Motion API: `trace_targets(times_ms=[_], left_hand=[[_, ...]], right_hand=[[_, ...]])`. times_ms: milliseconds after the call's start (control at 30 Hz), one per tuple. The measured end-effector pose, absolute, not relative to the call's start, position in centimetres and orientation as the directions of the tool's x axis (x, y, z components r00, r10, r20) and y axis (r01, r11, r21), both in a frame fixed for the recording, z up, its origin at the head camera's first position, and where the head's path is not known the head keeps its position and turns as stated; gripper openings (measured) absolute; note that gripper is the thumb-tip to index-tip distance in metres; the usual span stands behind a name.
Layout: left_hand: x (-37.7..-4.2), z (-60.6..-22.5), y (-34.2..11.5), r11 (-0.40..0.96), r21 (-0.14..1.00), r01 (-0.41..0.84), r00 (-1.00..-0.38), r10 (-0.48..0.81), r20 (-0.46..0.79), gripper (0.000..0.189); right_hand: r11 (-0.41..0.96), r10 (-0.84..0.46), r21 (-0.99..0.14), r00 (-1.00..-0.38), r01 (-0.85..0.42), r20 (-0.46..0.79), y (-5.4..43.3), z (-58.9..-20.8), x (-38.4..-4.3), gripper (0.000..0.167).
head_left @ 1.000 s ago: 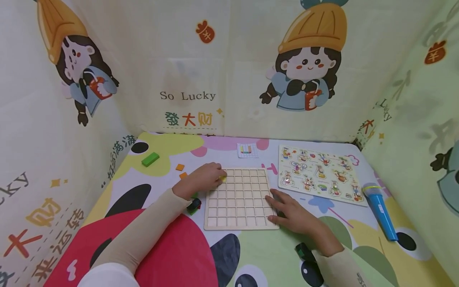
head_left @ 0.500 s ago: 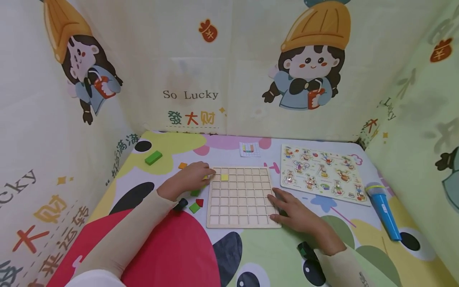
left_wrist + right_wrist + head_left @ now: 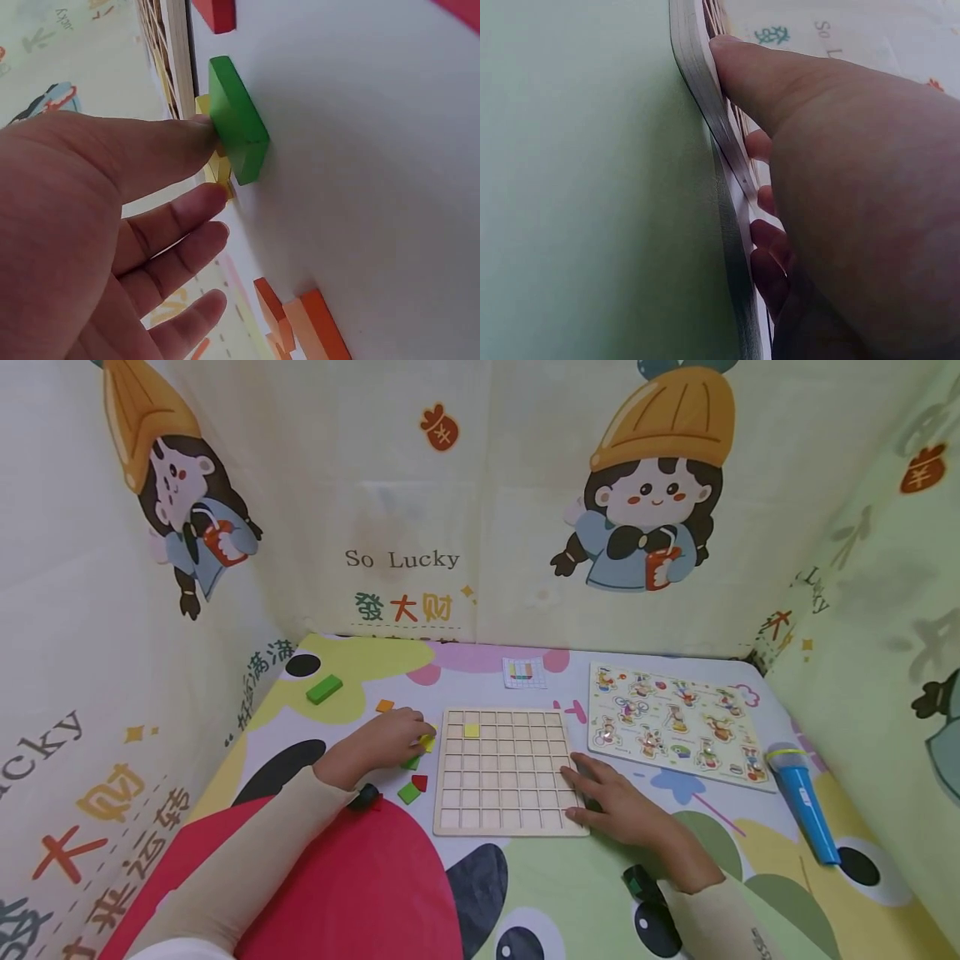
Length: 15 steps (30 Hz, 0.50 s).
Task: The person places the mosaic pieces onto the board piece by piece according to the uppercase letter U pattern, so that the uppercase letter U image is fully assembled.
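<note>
My left hand (image 3: pixel 390 739) is beside the left edge of a wooden grid board (image 3: pixel 510 785). In the left wrist view, its thumb and a mostly hidden finger pinch a yellow block (image 3: pixel 222 169), while the other fingers stay loosely extended. A green block (image 3: pixel 241 124) sits right by the thumb tip and covers part of the yellow one. One yellow square (image 3: pixel 472 731) lies in a cell near the board's upper left. My right hand (image 3: pixel 615 802) rests with spread fingers along the board's right edge, thumb on the rim in the right wrist view.
Left of the board lie a red piece (image 3: pixel 420 783), a green square (image 3: pixel 408 792) and orange pieces (image 3: pixel 385 706). Farther back are a long green block (image 3: pixel 324 689) and a small pattern card (image 3: pixel 524 673). A picture puzzle board (image 3: pixel 675 722) and blue toy microphone (image 3: pixel 804 806) stand right.
My left hand has left the board's upper-left cells and moved left to the loose blocks. The yellow square in the grid is now uncovered. My right hand keeps its place.
</note>
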<state>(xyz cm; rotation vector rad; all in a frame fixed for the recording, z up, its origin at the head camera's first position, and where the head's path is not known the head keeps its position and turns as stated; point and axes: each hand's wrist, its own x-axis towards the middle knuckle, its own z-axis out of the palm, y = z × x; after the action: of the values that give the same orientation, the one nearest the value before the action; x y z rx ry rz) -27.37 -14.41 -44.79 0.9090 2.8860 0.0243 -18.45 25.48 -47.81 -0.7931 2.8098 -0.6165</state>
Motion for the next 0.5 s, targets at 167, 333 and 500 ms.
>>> trace_targets(times_ms=[167, 333, 500], left_hand=[[-27.49, -45.06, -14.48, 0.815, 0.054, 0.577, -0.809, 0.579, -0.097, 0.031], [-27.58, -44.97, -14.09, 0.809, 0.082, 0.582, -0.800, 0.587, -0.122, 0.033], [-27.61, -44.76, -13.89, 0.812, 0.084, 0.578, -0.798, 0.584, -0.150, 0.032]], right_hand=[[0.779, -0.525, -0.429, -0.849, -0.456, -0.050, 25.51, -47.64, -18.45, 0.073], [0.777, -0.527, -0.430, -0.849, -0.459, -0.046, 25.60, -47.76, -18.48, 0.074], [0.777, -0.526, -0.430, -0.849, -0.459, -0.046, 25.61, -47.85, -18.43, 0.074]])
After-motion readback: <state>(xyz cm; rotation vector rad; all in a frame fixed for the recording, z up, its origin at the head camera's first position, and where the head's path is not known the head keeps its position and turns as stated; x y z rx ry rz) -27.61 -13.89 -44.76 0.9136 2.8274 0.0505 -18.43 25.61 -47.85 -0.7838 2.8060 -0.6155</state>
